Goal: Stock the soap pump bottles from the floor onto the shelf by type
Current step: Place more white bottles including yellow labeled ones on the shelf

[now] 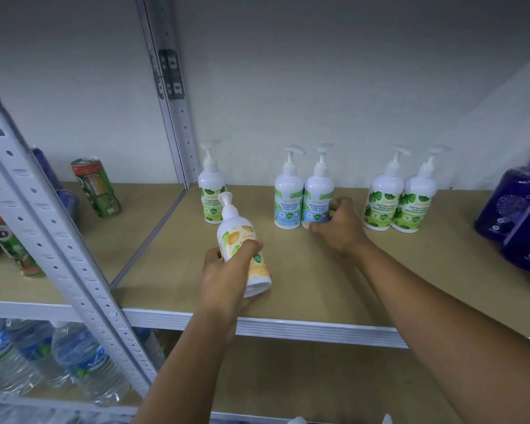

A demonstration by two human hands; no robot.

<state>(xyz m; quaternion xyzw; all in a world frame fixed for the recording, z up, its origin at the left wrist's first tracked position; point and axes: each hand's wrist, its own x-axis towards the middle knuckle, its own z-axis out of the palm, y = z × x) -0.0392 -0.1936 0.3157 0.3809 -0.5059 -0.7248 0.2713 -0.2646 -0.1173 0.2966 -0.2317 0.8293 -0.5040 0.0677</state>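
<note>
shelving first: the tan shelf board (pixel 303 289) carries everything, and the cool mint pair (pixel 303 206) at its back middle serves as marker. well right of that pair sit dark purple refill packs (pixel 514 218); far below and left of it, on the lower level, lie water bottles (pixel 83 365). just right of the pair stand two green-leaf maximum protection bottles (pixel 398 206), touching each other; left of the pair, apart from it, stands a lone green-leaf bottle (pixel 211 194). further left, past the upright, stands a green drink can (pixel 97 188).

the right hand (pixel 343 228) wraps the right cool mint bottle (pixel 317 194) low down, fingers round its side, thumb at the base. the left hand (pixel 224 276) clasps the yellow-label bottle (pixel 245 249) round its body, in front and left of the pair, tilted with the pump leaning away; whether its base touches the board cannot be told.

these bottles look full, so fairly heavy, with stiff, smooth plastic that could slip. a grasp round the middle of the body suits; the thin pump neck looks the weak place to lift by. no yellow group shows yet, so a fresh spot beside the pair seems due.
</note>
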